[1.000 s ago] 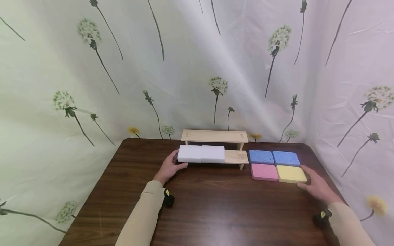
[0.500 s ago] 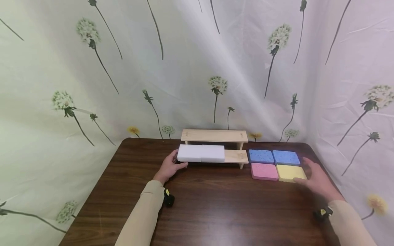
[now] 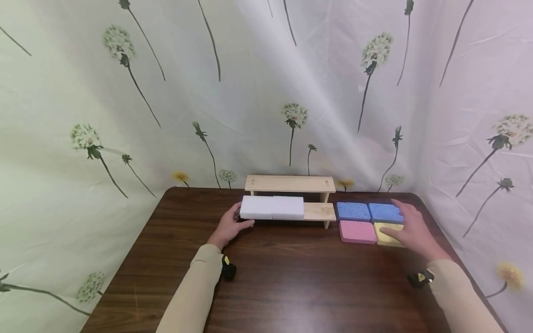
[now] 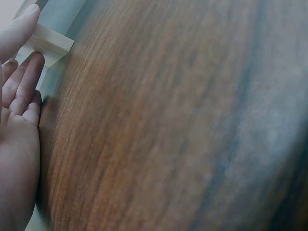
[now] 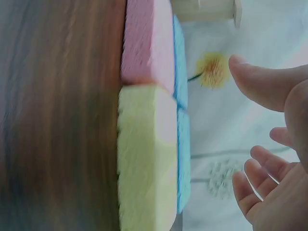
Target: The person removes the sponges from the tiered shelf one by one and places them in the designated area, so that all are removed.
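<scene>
My left hand (image 3: 228,226) rests at the left end of a two-step wooden shelf (image 3: 319,211). Its thumb lies along the front, its fingers loosely extended. Beside it, two white foam blocks (image 3: 256,207) lie end to end on the lower step. On the right, my right hand (image 3: 412,233) hovers over the yellow sponge (image 3: 387,234), thumb and fingers spread and holding nothing. The right wrist view shows a gap between this hand and the yellow sponge (image 5: 144,159). A pink sponge (image 3: 358,232) and two blue sponges (image 3: 353,211) complete the flat two-by-two group.
The shelf's upper step (image 3: 290,183) stands bare at the back of the dark wooden table (image 3: 283,277). A flower-printed curtain (image 3: 250,92) hangs behind and along both sides. A small black device (image 3: 228,269) is strapped to each wrist.
My right hand has moved left from the yellow sponge's right edge to above it, now covering part of it and the right blue sponge. My left hand and the white blocks keep their places.
</scene>
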Available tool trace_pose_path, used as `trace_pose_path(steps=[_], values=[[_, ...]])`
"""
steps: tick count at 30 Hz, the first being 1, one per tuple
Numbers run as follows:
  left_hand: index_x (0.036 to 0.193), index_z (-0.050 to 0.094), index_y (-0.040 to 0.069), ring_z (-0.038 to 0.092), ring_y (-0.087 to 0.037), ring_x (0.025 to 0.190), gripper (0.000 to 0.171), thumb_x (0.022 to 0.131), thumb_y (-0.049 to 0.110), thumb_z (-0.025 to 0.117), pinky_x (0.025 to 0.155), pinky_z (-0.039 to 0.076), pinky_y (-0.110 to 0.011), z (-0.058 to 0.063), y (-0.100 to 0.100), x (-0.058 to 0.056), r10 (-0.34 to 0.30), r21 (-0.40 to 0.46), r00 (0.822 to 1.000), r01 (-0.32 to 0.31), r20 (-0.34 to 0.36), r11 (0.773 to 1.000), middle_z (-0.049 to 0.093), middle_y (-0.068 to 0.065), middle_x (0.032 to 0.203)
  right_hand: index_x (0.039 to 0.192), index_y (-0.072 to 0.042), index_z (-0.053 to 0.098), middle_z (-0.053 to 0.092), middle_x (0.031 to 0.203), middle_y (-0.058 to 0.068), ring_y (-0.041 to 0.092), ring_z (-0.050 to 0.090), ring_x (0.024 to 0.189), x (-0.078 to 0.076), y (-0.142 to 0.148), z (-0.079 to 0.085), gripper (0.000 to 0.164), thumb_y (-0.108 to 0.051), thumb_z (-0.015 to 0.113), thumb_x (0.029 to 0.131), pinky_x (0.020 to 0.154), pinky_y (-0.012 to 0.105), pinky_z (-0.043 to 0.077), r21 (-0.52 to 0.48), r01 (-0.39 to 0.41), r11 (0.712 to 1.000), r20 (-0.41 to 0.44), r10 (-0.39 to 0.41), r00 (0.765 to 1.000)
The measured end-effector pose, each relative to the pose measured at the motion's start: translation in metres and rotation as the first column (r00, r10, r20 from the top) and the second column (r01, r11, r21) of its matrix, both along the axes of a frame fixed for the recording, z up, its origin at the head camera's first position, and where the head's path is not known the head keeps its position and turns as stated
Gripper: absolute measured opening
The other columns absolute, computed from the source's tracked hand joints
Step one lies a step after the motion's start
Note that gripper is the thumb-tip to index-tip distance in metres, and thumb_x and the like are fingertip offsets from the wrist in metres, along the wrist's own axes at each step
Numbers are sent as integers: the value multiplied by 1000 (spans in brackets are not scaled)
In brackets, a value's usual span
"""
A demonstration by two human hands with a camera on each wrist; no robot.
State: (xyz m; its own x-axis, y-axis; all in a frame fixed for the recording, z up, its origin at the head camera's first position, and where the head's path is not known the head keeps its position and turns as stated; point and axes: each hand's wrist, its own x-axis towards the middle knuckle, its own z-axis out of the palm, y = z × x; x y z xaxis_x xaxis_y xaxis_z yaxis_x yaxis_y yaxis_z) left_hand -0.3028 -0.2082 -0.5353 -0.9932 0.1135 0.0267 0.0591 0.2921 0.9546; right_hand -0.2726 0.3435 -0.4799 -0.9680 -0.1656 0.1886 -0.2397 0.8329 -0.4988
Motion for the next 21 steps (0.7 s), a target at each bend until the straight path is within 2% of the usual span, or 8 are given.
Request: trace_pose_path(steps=[6, 8, 15, 21], values=[[160, 38, 3, 44, -36, 148, 83, 90, 7, 83, 125, 31, -52, -27, -5, -12, 20, -3, 1000, -20, 13, 1000, 50, -21, 157, 160, 1, 35, 37, 157, 33, 53, 48, 130, -10, -26, 2, 98, -36, 88, 86, 101, 72, 48, -31, -29, 999, 55, 31, 998], [160, 40, 5, 45, -35, 148, 83, 90, 9, 84, 125, 32, -51, -31, -5, -13, 24, 7, 1000, -24, 4, 1000, 52, -20, 157, 161, -4, 34, 36, 159, 30, 53, 47, 134, -12, -36, 2, 97, -37, 87, 87, 102, 71, 48, -49, -32, 998, 81, 36, 996], [157, 45, 7, 49, -34, 145, 79, 89, 10, 86, 124, 34, -52, -33, -5, -14, 36, 16, 999, -35, -41, 999, 56, -18, 153, 161, -11, 39, 42, 161, 23, 48, 44, 142, -19, -71, 4, 90, -36, 86, 89, 109, 70, 43, -66, -91, 994, 61, 95, 994], [156, 46, 8, 49, -34, 145, 78, 88, 10, 86, 124, 35, -51, -31, -4, -15, 37, 1, 999, -37, -40, 999, 57, -18, 152, 157, -9, 44, 49, 156, 21, 44, 51, 138, -24, -100, 2, 83, -29, 87, 89, 108, 64, 48, -99, -156, 983, 30, 159, 987]])
